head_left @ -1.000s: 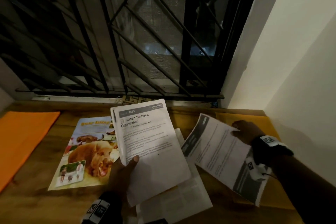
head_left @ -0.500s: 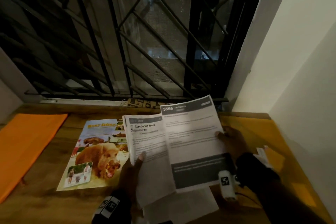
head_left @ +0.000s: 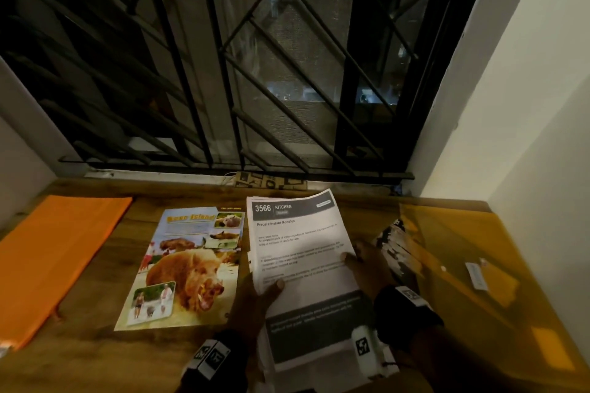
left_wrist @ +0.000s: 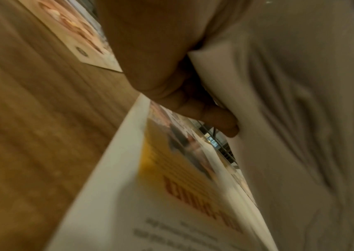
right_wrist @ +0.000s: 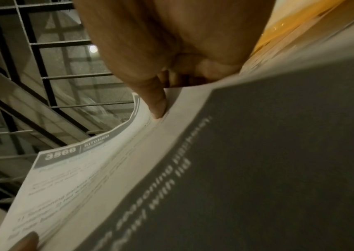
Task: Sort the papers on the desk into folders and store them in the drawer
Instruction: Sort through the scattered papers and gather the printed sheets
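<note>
I saw both hands pinching one paper stack near desk centre: left hand at its left edge, right hand at right. Two folders lay flat: orange folder far left, yellow folder right; one flyer between.

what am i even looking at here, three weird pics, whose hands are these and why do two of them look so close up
No robot here: a person wears three cameras, one on the head and one on each wrist. The wide picture is the head view, looking down at a wooden desk under a barred window. The two close-ups look along each hand at its fingers.

The left hand and the right hand together hold a stack of printed sheets; the top one reads "3566 KITCHEN". Each wrist view shows a thumb pressed on the paper.

On the desk lie an orange folder at the left, a colourful animal leaflet beside the sheets, and a yellow folder at the right.
</note>
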